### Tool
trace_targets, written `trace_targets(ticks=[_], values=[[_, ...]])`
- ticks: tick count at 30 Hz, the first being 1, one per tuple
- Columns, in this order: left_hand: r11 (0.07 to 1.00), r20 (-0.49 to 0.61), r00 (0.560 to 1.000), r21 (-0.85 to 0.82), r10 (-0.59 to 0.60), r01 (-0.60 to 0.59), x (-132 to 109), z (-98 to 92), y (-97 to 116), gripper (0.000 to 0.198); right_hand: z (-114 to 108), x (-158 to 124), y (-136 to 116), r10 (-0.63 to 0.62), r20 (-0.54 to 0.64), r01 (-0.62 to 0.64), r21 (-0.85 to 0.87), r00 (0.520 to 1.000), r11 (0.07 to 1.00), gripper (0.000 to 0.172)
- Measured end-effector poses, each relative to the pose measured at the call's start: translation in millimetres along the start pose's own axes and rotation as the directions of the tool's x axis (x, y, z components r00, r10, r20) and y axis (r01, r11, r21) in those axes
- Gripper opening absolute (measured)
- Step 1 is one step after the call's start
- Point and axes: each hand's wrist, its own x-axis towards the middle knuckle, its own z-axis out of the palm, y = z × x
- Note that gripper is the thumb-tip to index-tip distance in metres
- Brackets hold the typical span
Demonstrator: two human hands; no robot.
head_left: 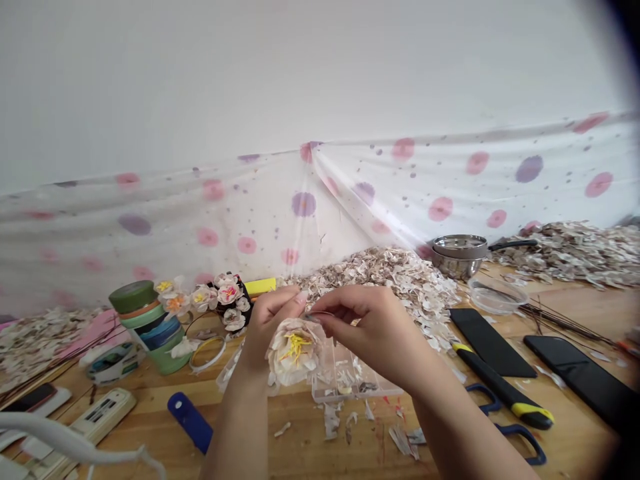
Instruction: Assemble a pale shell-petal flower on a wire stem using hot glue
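Observation:
My left hand (pixel 275 308) is closed behind an artificial flower (pixel 295 353) with pale cream petals and a yellow centre. The blossom faces me and hangs tilted just below the fingers; its stem is hidden. Close beside it, my right hand (pixel 367 319) pinches a thin dark strand (pixel 320 314) that runs toward the left thumb. Whether this is wire or tape I cannot tell. Below the hands stands a clear compartment tray (pixel 357 395) with petal scraps in it. Behind them rises a heap of dry, whitish petal-like flakes (pixel 385 267).
Finished flowers (pixel 230 297) and stacked tape rolls (pixel 150 327) stand left, near a blue-handled tool (pixel 190 421). On the right lie a utility knife (pixel 503 387), blue-handled scissors (pixel 525 440), a phone (pixel 580 370), thin rods (pixel 570 320), a clear dish (pixel 497 295) and a metal bowl (pixel 459 260).

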Motion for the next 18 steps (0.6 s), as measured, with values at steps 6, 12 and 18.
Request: trace_targets(ticks=[6, 12, 18], values=[[0.996, 0.136, 0.99, 0.08, -0.044, 0.033, 4.0, -6.3, 1.2, 0.044, -6.8, -0.7, -2.8, 0.036, 0.071, -0.043, 0.096, 0.997, 0.994, 0.013], [0.986, 0.182, 0.978, 0.148, -0.097, 0.071, 5.6, -7.3, 2.0, 0.045, -13.2, -3.6, -4.8, 0.039, 0.154, -0.064, 0.16, 0.987, 0.985, 0.023], [0.975, 0.209, 0.966, 0.192, -0.151, 0.111, 7.3, -3.9, 5.5, 0.045, -10.3, -3.2, -6.3, 0.04, 0.07, -0.044, 0.059, 0.997, 0.997, 0.025]])
